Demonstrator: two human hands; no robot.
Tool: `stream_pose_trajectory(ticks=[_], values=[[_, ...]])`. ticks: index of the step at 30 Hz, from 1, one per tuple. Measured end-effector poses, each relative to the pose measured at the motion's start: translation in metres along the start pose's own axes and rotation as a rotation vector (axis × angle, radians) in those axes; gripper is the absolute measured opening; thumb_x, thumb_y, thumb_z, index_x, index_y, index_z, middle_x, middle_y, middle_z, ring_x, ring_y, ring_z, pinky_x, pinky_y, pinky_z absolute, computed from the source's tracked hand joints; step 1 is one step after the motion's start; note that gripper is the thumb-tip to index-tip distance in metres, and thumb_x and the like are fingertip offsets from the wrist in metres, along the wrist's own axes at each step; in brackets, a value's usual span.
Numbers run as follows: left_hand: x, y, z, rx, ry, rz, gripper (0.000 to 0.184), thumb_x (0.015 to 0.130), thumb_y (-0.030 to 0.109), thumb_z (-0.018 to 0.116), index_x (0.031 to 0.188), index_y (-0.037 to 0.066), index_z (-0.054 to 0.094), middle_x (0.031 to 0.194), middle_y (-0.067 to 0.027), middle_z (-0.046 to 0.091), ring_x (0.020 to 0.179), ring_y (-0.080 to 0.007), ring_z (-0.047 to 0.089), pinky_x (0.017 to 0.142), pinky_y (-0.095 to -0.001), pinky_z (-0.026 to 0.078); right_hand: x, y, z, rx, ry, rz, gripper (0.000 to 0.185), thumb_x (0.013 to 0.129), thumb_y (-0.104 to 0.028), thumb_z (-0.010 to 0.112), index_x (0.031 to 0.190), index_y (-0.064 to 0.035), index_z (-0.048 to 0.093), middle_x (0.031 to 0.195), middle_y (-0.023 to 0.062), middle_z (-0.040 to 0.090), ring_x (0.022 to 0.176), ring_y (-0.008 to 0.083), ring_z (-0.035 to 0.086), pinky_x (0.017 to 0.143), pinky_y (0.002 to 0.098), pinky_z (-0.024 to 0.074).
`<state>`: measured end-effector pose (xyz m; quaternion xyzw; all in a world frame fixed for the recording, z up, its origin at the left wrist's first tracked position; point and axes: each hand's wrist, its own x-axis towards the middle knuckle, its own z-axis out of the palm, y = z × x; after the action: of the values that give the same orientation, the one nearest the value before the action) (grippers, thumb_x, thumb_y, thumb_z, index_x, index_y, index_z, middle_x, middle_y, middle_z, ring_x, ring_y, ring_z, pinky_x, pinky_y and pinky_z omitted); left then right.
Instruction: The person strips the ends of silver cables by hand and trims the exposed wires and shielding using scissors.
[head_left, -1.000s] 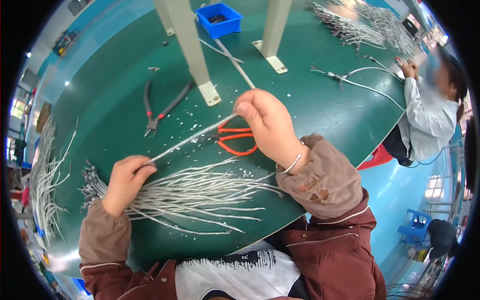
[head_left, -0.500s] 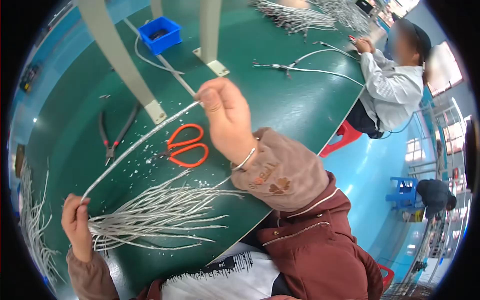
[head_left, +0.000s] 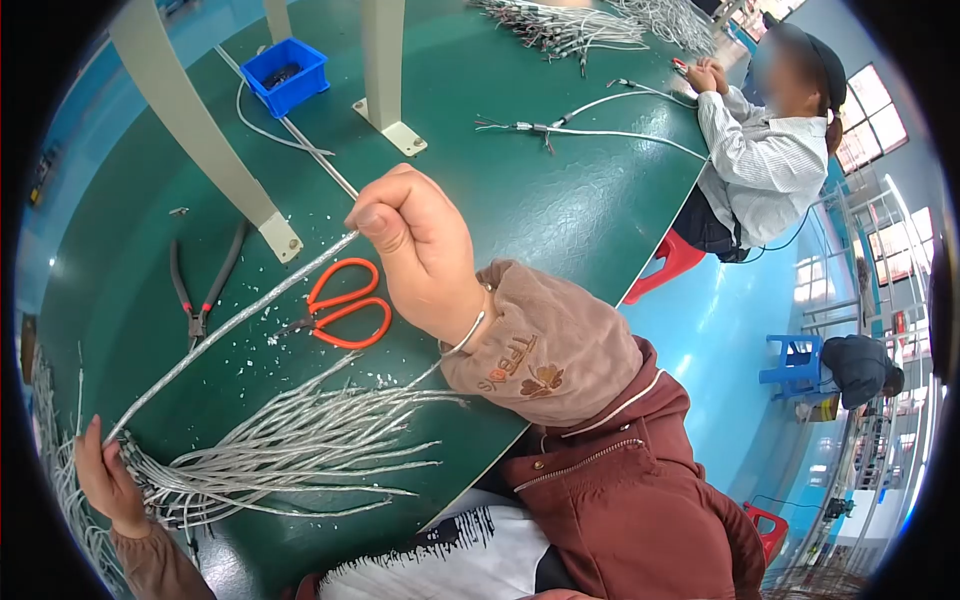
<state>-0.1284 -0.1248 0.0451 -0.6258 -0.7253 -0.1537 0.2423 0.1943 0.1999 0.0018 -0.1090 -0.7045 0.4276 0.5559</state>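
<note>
A silvery braided cable (head_left: pixel 235 325) stretches diagonally between my two hands over the green table. My right hand (head_left: pixel 422 250) is closed, pinching the cable's upper end between thumb and curled fingers. At the lower left, my left hand (head_left: pixel 108 482) has the other end between its thumb and fingers. Beside that hand lies a bundle of similar cables (head_left: pixel 290 440), fanned out toward the table edge. Orange-handled scissors (head_left: pixel 345 337) rest below the held cable. Pliers with dark handles (head_left: pixel 198 320) lie on its other side, their jaws close to it.
Pale metal legs (head_left: pixel 384 80) stand on the table (head_left: pixel 480 190), near a blue bin (head_left: pixel 287 78) holding small dark parts. White scraps are scattered around the scissors. More cables (head_left: pixel 560 25) lie at the far end. A co-worker (head_left: pixel 765 150) sits at the right edge holding a red-handled tool.
The view has shifted, so the table's things appear further left and slightly lower. Both hands have moved a little down and left with the cable; my left hand's fingers look straighter.
</note>
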Motion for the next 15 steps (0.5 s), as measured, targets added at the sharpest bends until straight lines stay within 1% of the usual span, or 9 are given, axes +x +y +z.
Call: stream_pose_trajectory(ticks=[1, 4, 6, 7, 10, 11, 13, 14, 15], values=[[-0.006, -0.012, 0.001, 0.05, -0.038, 0.057, 0.028, 0.096, 0.013, 0.049, 0.116, -0.006, 0.056, 0.092, -0.0174, 0.056, 0.074, -0.0292, 0.053, 0.066, -0.0342, 0.042, 0.0, 0.0, -0.001, -0.017, -0.007, 0.011, 0.016, 0.096, -0.018, 0.053, 0.091, -0.0032, 0.057, 0.083, 0.0051, 0.057, 0.075, 0.0147, 0.053, 0.07, 0.0266, 0.0431], [-0.018, -0.033, 0.003, 0.142, -0.132, 0.193, 0.031, 0.096, 0.021, 0.05, 0.112, -0.004, 0.057, 0.081, -0.0168, 0.052, 0.067, -0.0323, 0.049, 0.061, -0.0388, 0.039, 0.0, 0.002, 0.004, 0.008, -0.056, -0.047, 0.01, 0.091, -0.013, 0.058, 0.087, -0.0036, 0.058, 0.08, 0.0064, 0.055, 0.072, 0.0207, 0.052, 0.067, 0.0296, 0.0432], [-0.023, -0.035, 0.01, 0.129, -0.172, 0.233, 0.032, 0.095, 0.026, 0.049, 0.107, -0.003, 0.059, 0.075, -0.0158, 0.047, 0.064, -0.0332, 0.047, 0.057, -0.0412, 0.035, 0.0, 0.002, 0.005, -0.016, -0.159, 0.022, 0.009, 0.088, -0.013, 0.061, 0.085, -0.0044, 0.06, 0.079, 0.0064, 0.056, 0.073, 0.0223, 0.054, 0.067, 0.0309, 0.0444], [-0.021, -0.031, 0.014, 0.072, -0.179, 0.205, 0.031, 0.094, 0.027, 0.05, 0.098, -0.002, 0.059, 0.072, -0.0151, 0.044, 0.063, -0.0323, 0.045, 0.055, -0.0415, 0.032, 0.0, 0.001, 0.006, -0.028, -0.212, 0.057, 0.009, 0.086, -0.013, 0.063, 0.084, -0.0048, 0.062, 0.079, 0.0064, 0.057, 0.074, 0.0231, 0.054, 0.067, 0.0315, 0.045], [-0.037, -0.035, 0.015, -0.016, -0.295, 0.166, 0.031, 0.092, 0.028, 0.051, 0.095, -0.002, 0.058, 0.072, -0.0152, 0.043, 0.063, -0.0329, 0.044, 0.056, -0.0419, 0.031, -0.001, 0.0, 0.008, -0.028, -0.393, 0.133, 0.008, 0.082, -0.014, 0.067, 0.081, -0.0058, 0.064, 0.078, 0.0061, 0.059, 0.075, 0.0235, 0.057, 0.067, 0.0327, 0.0466], [-0.044, -0.038, 0.011, 0.003, -0.411, 0.111, 0.032, 0.091, 0.03, 0.052, 0.095, -0.001, 0.058, 0.077, -0.0165, 0.048, 0.067, -0.0349, 0.048, 0.059, -0.0429, 0.035, -0.001, 0.0, 0.008, -0.037, -0.428, 0.122, 0.008, 0.082, -0.013, 0.068, 0.082, -0.0057, 0.065, 0.078, 0.0055, 0.061, 0.075, 0.0213, 0.059, 0.066, 0.0318, 0.0472], [-0.052, -0.034, 0.009, -0.034, -0.405, 0.156, 0.034, 0.09, 0.032, 0.053, 0.095, -0.001, 0.058, 0.083, -0.0175, 0.051, 0.073, -0.0363, 0.051, 0.064, -0.0437, 0.039, -0.001, -0.001, 0.009, -0.029, -0.509, 0.099, 0.007, 0.081, -0.012, 0.069, 0.084, -0.0053, 0.067, 0.08, 0.0043, 0.064, 0.073, 0.0167, 0.061, 0.065, 0.0301, 0.0485], [-0.054, -0.028, 0.005, -0.04, -0.411, 0.168, 0.035, 0.089, 0.033, 0.053, 0.096, -0.001, 0.058, 0.086, -0.018, 0.053, 0.076, -0.037, 0.052, 0.066, -0.0441, 0.04, -0.002, -0.002, 0.01, -0.03, -0.526, 0.134, 0.008, 0.08, -0.011, 0.07, 0.084, -0.0051, 0.067, 0.08, 0.0048, 0.065, 0.073, 0.0172, 0.062, 0.064, 0.0297, 0.0489], [-0.058, -0.026, 0.001, -0.038, -0.379, 0.163, 0.039, 0.088, 0.037, 0.055, 0.097, -0.001, 0.059, 0.098, -0.019, 0.056, 0.087, -0.0384, 0.055, 0.074, -0.0453, 0.043, -0.003, -0.003, 0.01, -0.022, -0.544, 0.167, 0.009, 0.079, -0.01, 0.071, 0.085, -0.0048, 0.068, 0.08, 0.0053, 0.066, 0.072, 0.0176, 0.063, 0.063, 0.0293, 0.0492]])
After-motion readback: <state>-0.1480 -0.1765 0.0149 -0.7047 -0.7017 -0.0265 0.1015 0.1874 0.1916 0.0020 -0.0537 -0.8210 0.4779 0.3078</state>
